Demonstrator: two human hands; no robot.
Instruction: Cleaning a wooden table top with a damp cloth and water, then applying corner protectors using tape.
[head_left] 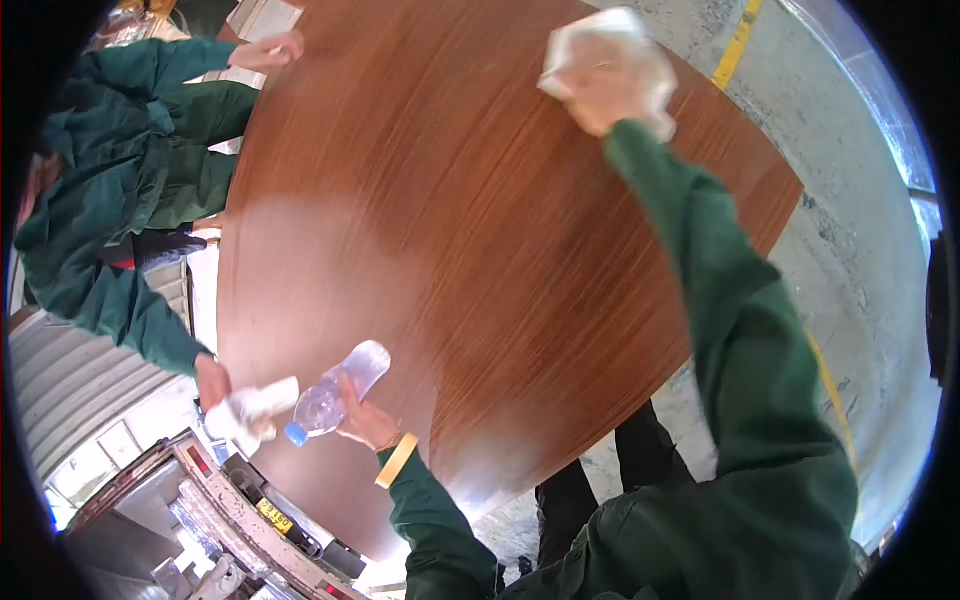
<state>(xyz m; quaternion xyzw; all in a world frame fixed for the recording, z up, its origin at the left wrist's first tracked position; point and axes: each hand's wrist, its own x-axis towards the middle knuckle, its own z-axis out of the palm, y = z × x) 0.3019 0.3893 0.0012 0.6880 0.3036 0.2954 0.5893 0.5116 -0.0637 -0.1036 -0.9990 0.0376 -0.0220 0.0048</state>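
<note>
My left hand (368,420) is closed around a clear plastic bottle (345,385) with a blue cap, tilted low over the near left part of a brown wood-grain board (450,220). On the board's far right part, my right arm is stretched out, and my right hand (607,95) presses on a white cloth (610,45). Both hand and cloth are smeared by motion, so the fingers are hard to make out. Close to the bottle's cap, a co-worker's hand (212,382) holds a white crumpled cloth (250,410).
A co-worker in green (110,180) stands along the board's left edge, the other hand (270,50) at its far left. A cart-like frame with clutter (225,500) sits at the lower left. Grey floor with a yellow line (738,45) runs along the right.
</note>
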